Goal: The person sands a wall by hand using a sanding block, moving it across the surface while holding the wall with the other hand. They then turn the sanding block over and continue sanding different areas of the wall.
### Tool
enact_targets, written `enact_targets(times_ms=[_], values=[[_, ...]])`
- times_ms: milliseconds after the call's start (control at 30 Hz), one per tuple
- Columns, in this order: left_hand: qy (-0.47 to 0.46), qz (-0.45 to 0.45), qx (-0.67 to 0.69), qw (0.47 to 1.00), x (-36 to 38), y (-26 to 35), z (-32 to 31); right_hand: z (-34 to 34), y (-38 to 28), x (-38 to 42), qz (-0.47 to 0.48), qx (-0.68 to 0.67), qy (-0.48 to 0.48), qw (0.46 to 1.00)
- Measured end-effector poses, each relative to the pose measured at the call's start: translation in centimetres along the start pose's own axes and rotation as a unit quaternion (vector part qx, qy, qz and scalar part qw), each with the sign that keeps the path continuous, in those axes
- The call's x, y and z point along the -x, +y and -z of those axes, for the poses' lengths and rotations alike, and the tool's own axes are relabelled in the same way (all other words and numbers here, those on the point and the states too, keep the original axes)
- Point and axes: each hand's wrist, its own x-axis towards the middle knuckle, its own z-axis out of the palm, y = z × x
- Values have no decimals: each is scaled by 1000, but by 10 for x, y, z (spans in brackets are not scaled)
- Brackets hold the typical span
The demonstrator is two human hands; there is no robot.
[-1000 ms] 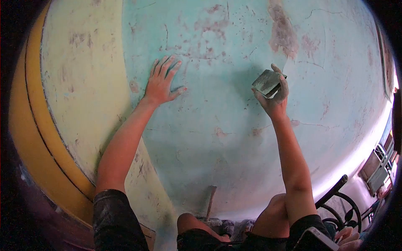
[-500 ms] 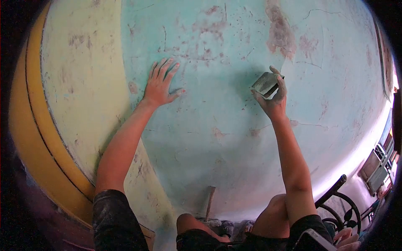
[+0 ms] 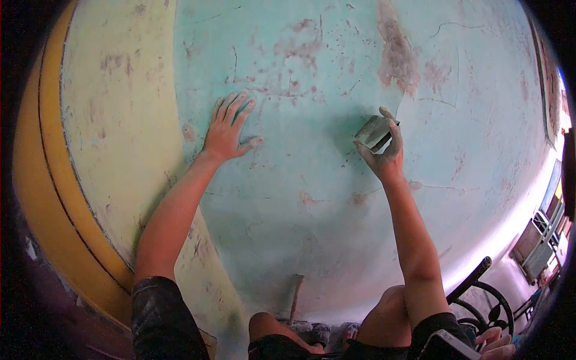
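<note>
From my remote seat I watch a person crouched close against a weathered turquoise wall (image 3: 312,180), its paint cracked and worn through to pinkish patches. The left hand (image 3: 227,131) lies flat on the plaster, fingers spread wide, bracing the body beside the pale yellow band (image 3: 120,120) of older paint. The right hand (image 3: 384,147) is closed around a folded grey sanding sheet (image 3: 373,133), thumb on top, one edge of the sheet meeting the wall just below a long bare patch (image 3: 396,54). Against the views of a second ago, the sheet and the hand holding it have slid a little left and down the wall, while the braced palm has barely moved; I read that as a rubbing stroke in progress over this stretch. A wooden handle (image 3: 295,297) leans at the wall's foot, near the knees, untouched.
</note>
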Motion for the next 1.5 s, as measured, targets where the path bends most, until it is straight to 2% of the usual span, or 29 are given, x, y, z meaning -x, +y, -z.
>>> enact_targets(times_ms=[633, 733, 867, 1133, 1267, 1333, 1500], values=[[4, 11, -4, 1000, 3, 3, 1, 7, -4, -5, -5, -28, 0, 1000], [13, 6, 6, 1000, 2, 3, -2, 7, -9, -8, -47, 24, -11, 999], [4, 7, 9, 1000, 2, 4, 1, 3, -1, -1, -16, -41, 10, 999], [6, 1, 8, 1000, 2, 3, 2, 6, -3, -3, -52, -13, 6, 999], [3, 1, 0, 1000, 2, 3, 1, 9, -3, -5, -15, -24, 12, 1000], [6, 2, -3, 1000, 2, 3, 0, 7, -1, -2, -46, -4, -6, 999], [-2, 1, -1, 1000, 2, 3, 1, 13, -4, -7, -36, -18, -3, 999]])
